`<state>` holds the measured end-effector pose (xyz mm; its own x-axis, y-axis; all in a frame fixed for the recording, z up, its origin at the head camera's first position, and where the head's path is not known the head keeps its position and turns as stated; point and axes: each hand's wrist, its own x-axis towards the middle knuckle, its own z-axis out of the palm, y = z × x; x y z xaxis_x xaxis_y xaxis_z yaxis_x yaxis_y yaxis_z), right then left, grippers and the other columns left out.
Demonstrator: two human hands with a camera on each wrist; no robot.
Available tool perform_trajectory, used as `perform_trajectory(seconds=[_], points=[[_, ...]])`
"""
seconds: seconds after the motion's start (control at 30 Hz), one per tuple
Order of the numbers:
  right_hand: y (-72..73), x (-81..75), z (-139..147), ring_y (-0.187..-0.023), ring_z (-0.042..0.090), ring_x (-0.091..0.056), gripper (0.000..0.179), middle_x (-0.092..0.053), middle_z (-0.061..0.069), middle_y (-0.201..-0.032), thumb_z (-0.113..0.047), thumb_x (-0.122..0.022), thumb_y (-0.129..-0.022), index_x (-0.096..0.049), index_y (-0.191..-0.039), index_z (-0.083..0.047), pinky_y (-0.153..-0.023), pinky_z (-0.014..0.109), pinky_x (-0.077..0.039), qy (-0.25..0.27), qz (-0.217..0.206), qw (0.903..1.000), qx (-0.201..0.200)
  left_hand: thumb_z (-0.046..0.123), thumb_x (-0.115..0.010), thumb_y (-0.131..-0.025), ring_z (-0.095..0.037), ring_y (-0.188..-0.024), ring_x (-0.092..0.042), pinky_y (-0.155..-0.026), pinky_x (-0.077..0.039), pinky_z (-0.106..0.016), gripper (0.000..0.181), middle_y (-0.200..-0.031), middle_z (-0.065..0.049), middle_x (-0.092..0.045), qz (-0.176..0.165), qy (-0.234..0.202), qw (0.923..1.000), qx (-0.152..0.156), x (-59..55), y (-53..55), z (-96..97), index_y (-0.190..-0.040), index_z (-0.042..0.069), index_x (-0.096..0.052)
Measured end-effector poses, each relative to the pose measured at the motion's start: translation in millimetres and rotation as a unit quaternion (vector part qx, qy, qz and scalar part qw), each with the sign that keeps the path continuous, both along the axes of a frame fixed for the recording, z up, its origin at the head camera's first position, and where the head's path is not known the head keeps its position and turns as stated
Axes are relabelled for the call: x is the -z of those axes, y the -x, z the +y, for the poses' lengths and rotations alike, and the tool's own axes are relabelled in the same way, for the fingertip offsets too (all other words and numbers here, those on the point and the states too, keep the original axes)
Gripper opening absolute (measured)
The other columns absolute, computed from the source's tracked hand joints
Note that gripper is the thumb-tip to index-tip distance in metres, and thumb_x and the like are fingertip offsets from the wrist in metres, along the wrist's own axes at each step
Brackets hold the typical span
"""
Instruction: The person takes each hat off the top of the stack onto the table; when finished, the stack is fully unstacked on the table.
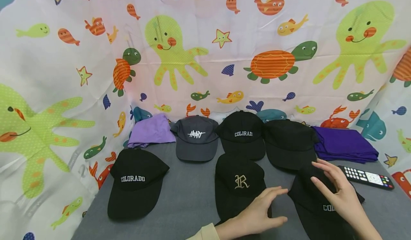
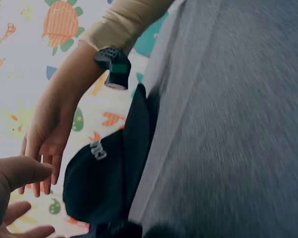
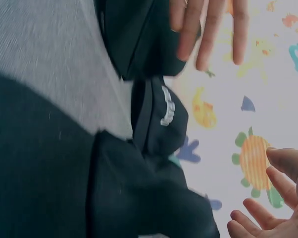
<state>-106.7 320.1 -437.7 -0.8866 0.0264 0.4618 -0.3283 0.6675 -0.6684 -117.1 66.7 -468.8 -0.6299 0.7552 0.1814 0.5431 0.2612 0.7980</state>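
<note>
My left hand [image 1: 257,213] hovers open beside a black cap [image 1: 232,193] with a gold letter R, its forearm passing in front of the brim. My right hand [image 1: 343,197] is held over another black cap [image 1: 309,204], covering part of its white lettering, which starts "COL". Both hands have loosely bent, spread fingers and hold nothing. In the left wrist view, the right hand [image 2: 47,144] hangs apart from the lettered cap [image 2: 97,173]. The right wrist view has the left hand's fingers [image 3: 208,34] in front of a dark cap.
Black COLORADO caps stand at left [image 1: 135,186] and back middle [image 1: 242,134]. Between the back one and lilac cloth [image 1: 151,131] sits a grey HEART cap [image 1: 196,140]. A plain black cap [image 1: 289,143], folded purple cloth [image 1: 345,143] and remote [image 1: 366,177] lie to the right.
</note>
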Motion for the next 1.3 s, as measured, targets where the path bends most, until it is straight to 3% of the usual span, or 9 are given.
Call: perform_trajectory(seconds=[0.23,0.4,0.53,0.63,0.7,0.87,0.97,1.1,1.3], points=[[12.0,9.9,-23,-0.123,-0.006,-0.035,0.055,-0.041,-0.011,-0.134,0.009,-0.067,-0.078,-0.052,-0.128,-0.008,-0.092,0.000,-0.029,-0.001,0.029,0.9981,-0.054,0.019,-0.062,-0.089,-0.008,-0.129,-0.037,-0.097,-0.040,-0.020,0.062,-0.143,0.003,-0.034,0.102,-0.036,0.9939,-0.023,-2.6,8.6,-23.0,-0.142,0.023,-0.031],[16.7,17.7,-38,-0.120,-0.008,-0.038,0.056,-0.044,-0.003,-0.131,0.004,-0.066,-0.082,-0.048,-0.132,-0.010,-0.092,0.000,-0.030,-0.007,0.010,0.9974,-0.071,0.014,-0.067,-0.085,-0.010,-0.112,-0.048,-0.081,-0.044,-0.009,0.059,-0.135,0.003,-0.043,0.152,-0.061,0.9838,-0.073,-6.0,17.1,-42.2,-0.138,0.019,-0.040],[19.3,22.8,-49,-0.118,-0.012,-0.037,0.055,-0.045,0.003,-0.131,-0.005,-0.065,-0.086,-0.043,-0.136,-0.013,-0.091,0.000,-0.030,-0.008,-0.020,0.9968,-0.077,0.013,-0.070,-0.083,-0.013,-0.099,-0.049,-0.076,-0.046,-0.014,0.058,-0.130,0.005,-0.047,0.169,-0.070,0.9752,-0.125,-6.9,26.8,-59.0,-0.135,0.022,-0.045],[20.6,25.6,-57,-0.118,-0.012,-0.036,0.054,-0.045,0.003,-0.132,-0.011,-0.064,-0.088,-0.042,-0.137,-0.015,-0.090,0.003,-0.035,-0.011,-0.044,0.9960,-0.077,0.014,-0.070,-0.082,-0.013,-0.100,-0.046,-0.076,-0.047,-0.018,0.058,-0.129,0.007,-0.047,0.166,-0.069,0.9707,-0.159,-6.8,33.3,-70.5,-0.134,0.024,-0.046],[21.4,27.9,-61,-0.119,-0.006,-0.038,0.054,-0.044,0.003,-0.133,-0.016,-0.064,-0.089,-0.040,-0.138,-0.017,-0.090,0.012,-0.042,-0.017,-0.061,0.9950,-0.077,0.014,-0.071,-0.082,-0.012,-0.100,-0.045,-0.076,-0.046,-0.020,0.057,-0.128,0.006,-0.047,0.168,-0.066,0.9671,-0.179,-5.7,37.1,-77.3,-0.133,0.023,-0.048],[24.6,36.8,-69,-0.118,0.027,-0.047,0.055,-0.042,0.011,-0.137,-0.023,-0.061,-0.090,-0.036,-0.139,-0.018,-0.087,0.043,-0.048,-0.013,-0.101,0.9904,-0.093,0.015,-0.072,-0.080,-0.014,-0.107,-0.040,-0.081,-0.046,-0.026,0.057,-0.133,0.001,-0.042,0.157,-0.042,0.9594,-0.230,1.7,41.4,-91.9,-0.132,0.020,-0.049],[26.6,43.2,-72,-0.116,0.037,-0.048,0.057,-0.041,0.015,-0.138,-0.024,-0.062,-0.090,-0.035,-0.139,-0.016,-0.086,0.044,-0.048,-0.001,-0.117,0.9871,-0.109,0.018,-0.073,-0.079,-0.017,-0.112,-0.037,-0.084,-0.045,-0.034,0.063,-0.137,0.000,-0.037,0.139,-0.021,0.9556,-0.259,7.0,42.1,-99.2,-0.135,0.023,-0.044],[28.1,50.8,-77,-0.115,0.039,-0.050,0.063,-0.042,0.018,-0.137,-0.026,-0.066,-0.087,-0.034,-0.139,-0.013,-0.083,0.043,-0.050,0.007,-0.140,0.9831,-0.118,0.020,-0.074,-0.079,-0.021,-0.117,-0.037,-0.088,-0.043,-0.043,0.072,-0.139,-0.001,-0.034,0.116,-0.015,0.9527,-0.281,13.1,45.4,-106.7,-0.140,0.024,-0.036],[28.1,56.2,-82,-0.108,0.035,-0.055,0.068,-0.051,0.023,-0.127,-0.032,-0.067,-0.085,-0.032,-0.141,-0.015,-0.078,0.042,-0.051,-0.006,-0.177,0.9776,-0.114,0.033,-0.069,-0.083,-0.028,-0.127,-0.037,-0.098,-0.035,-0.052,0.075,-0.142,-0.006,-0.035,0.023,-0.001,0.9610,-0.276,20.8,54.0,-116.6,-0.144,0.020,-0.027]])
